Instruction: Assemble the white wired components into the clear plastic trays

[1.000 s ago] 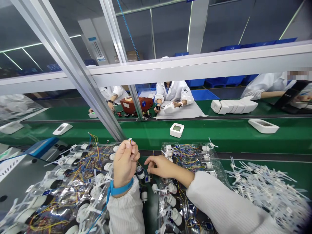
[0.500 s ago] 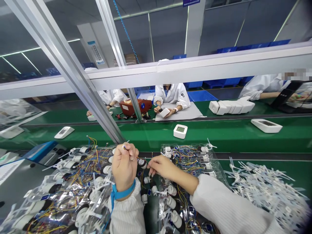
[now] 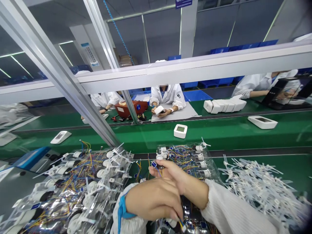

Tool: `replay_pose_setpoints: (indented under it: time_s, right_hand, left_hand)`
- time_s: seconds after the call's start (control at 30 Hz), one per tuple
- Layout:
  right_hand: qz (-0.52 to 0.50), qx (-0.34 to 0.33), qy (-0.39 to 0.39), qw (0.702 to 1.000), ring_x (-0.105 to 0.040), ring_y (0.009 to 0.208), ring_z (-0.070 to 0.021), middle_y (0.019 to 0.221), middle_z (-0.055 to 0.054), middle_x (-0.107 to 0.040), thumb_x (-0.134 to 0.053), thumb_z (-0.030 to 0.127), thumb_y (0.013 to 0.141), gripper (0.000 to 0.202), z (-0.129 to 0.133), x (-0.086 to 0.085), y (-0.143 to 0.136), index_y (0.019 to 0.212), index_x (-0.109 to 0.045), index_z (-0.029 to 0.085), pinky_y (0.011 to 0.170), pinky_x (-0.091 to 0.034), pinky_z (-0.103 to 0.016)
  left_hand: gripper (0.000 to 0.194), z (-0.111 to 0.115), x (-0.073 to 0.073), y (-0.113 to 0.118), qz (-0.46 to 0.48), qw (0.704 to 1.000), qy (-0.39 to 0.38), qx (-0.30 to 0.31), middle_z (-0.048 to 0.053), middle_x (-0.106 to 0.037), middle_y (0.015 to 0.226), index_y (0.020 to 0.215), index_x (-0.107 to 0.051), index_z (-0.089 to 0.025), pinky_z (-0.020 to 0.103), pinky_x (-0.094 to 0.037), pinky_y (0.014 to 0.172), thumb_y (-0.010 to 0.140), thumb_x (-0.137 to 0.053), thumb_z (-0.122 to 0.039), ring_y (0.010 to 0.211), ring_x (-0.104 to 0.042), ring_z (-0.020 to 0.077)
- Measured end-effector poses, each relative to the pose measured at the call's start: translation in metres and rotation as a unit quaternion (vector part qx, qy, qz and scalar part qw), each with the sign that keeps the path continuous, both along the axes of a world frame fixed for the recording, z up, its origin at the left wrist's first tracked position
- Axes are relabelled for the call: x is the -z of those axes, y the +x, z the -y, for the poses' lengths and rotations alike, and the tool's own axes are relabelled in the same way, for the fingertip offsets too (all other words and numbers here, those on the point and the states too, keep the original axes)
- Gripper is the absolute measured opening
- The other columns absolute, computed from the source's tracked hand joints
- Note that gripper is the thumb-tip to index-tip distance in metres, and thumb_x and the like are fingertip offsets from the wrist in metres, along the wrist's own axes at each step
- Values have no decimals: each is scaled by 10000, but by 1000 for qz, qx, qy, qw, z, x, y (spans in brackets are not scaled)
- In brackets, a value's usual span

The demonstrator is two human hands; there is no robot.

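My left hand (image 3: 153, 200), with a blue band at the wrist, crosses in front of my right. Its thumb and fingertips pinch thin coloured wires (image 3: 180, 223) near a small white connector (image 3: 183, 228). Behind it, my right hand (image 3: 179, 177) is closed on a small blue circuit board (image 3: 154, 164) with wires running from it. A white part beside the right thumb is partly hidden; I cannot tell whether it is held. Below the hands lies a clear plastic tray (image 3: 214, 165) of wired parts with white cylinders, partly covered by my arms.
Another wired tray (image 3: 80, 188) lies left. White cable ties (image 3: 258, 191) are heaped right. On the green conveyor (image 3: 146, 136) sit white display devices, one at the centre (image 3: 180, 131). A slanted metal post (image 3: 70, 81) stands left. Across the line, a person (image 3: 168, 97) handles a white device.
My left hand has swung right and down, across my right hand, with the wire end. The right hand has turned and now shows the blue board. The view has shifted slightly.
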State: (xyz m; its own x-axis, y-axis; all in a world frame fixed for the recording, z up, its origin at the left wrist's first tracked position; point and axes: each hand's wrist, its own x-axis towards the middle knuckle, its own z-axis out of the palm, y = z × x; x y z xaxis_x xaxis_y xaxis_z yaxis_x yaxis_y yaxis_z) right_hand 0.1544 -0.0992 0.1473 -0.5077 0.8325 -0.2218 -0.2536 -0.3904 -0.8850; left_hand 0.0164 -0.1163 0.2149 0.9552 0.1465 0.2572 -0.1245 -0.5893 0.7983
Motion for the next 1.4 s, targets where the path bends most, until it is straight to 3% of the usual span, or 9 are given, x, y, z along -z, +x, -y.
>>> replay_pose_setpoints:
  time_s: [0.1, 0.27, 0.33, 0.57, 0.67, 0.8, 1.03, 1.23, 1.4]
  right_hand:
    - [-57, 36, -92, 994, -672, 687, -191, 783, -69, -680, -607, 475, 856, 308, 3, 2, 20, 839, -602, 167, 680, -558, -308]
    - [-117, 131, -145, 974, -679, 724, -163, 823, -19, -706, -743, 372, 798, 264, 19, 1, 51, 945, -600, 205, 658, -519, -249]
    - [-151, 144, -159, 965, -693, 766, -178, 863, -33, -723, -813, 323, 762, 302, 29, -1, 61, 963, -623, 202, 689, -529, -267]
    - [-196, 116, -89, 970, -689, 901, -240, 1001, -91, -719, -822, 394, 829, 380, 54, -5, 100, 1121, -689, 192, 764, -547, -355]
    - [-151, 118, -23, 981, -654, 708, -191, 805, -30, -671, -801, 447, 856, 374, 54, -5, 118, 1116, -676, 209, 647, -486, -287]
    - [-161, 154, 12, 975, -393, 462, -83, 620, 56, -509, -797, 437, 866, 317, 50, -9, 134, 1037, -674, 199, 547, -341, -238]
    - [-210, 150, -27, 966, -597, 718, -178, 881, -47, -649, -804, 465, 823, 401, 47, -19, 147, 1102, -707, 194, 703, -436, -299]
    - [-84, 214, 121, 966, -610, 968, -256, 997, -74, -689, -752, 514, 876, 388, 47, -15, 164, 1143, -706, 236, 953, -426, -399]
    - [-159, 342, 186, 907, -521, 1249, -299, 1195, -78, -668, -799, 559, 815, 410, 37, -8, 174, 1105, -726, 279, 1105, -360, -466]
  left_hand:
    - [222, 2, -2, 10, 42, 999, 2, -25, 151, -731, 1005, 1002, -716, -211, 384, -535, 898, 946, -590, -385, 975, -691, 266]
    - [172, -10, 18, 16, 76, 923, 22, -378, 100, -698, 1003, 1044, -716, -239, 373, -499, 871, 891, -685, -310, 966, -648, 242]
    - [247, -13, 25, 25, 38, 904, 41, -424, 99, -689, 1075, 1114, -712, -255, 372, -490, 883, 868, -710, -268, 1007, -637, 250]
    - [133, -2, 35, 45, 165, 906, 86, -381, 64, -723, 848, 957, -770, -293, 305, -495, 709, 846, -744, -226, 784, -653, 201]
    - [179, 2, 40, 33, 220, 904, 60, -362, 59, -703, 836, 1018, -752, -310, 273, -502, 653, 842, -754, -272, 735, -654, 178]
    - [170, 4, 39, 20, 202, 914, -4, -352, 66, -647, 875, 1051, -744, -315, 263, -522, 616, 887, -696, -321, 694, -653, 158]
    - [159, 4, -3, 44, 123, 957, 8, -264, 95, -674, 884, 995, -769, -285, 258, -542, 603, 879, -693, -208, 688, -660, 168]
    - [394, 3, -44, 83, 63, 975, 54, -205, 85, -731, 958, 1115, -717, -308, 314, -587, 757, 812, -723, -57, 840, -713, 216]
    - [161, 0, -53, 94, 24, 998, -19, -58, 89, -763, 896, 963, -779, -315, 297, -615, 708, 862, -715, -208, 767, -744, 212]
